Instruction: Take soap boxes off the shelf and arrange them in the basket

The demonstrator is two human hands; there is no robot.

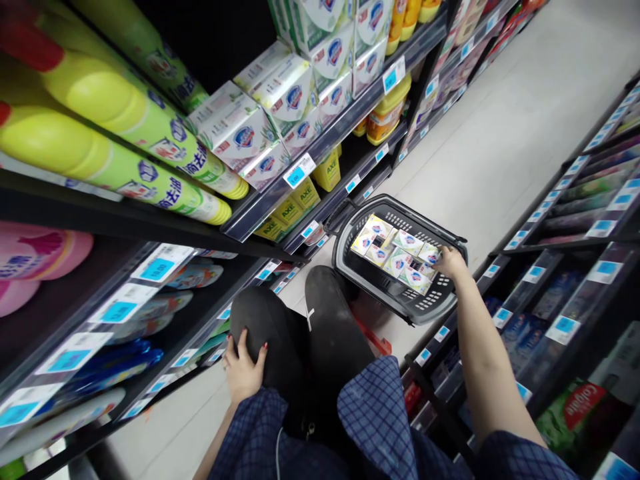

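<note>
I am crouched in a shop aisle. My right hand reaches down into a black shopping basket on the floor and touches the white soap packs lying inside; its fingers curl over one pack at the right side. My left hand rests flat on my left knee, fingers spread, holding nothing. More of the same white soap packs are stacked on the shelf at upper left.
Shelves line both sides of the aisle. Green and yellow bottles lie at upper left, yellow AXE bottles on a lower shelf, boxed goods on the right. Pale floor runs ahead.
</note>
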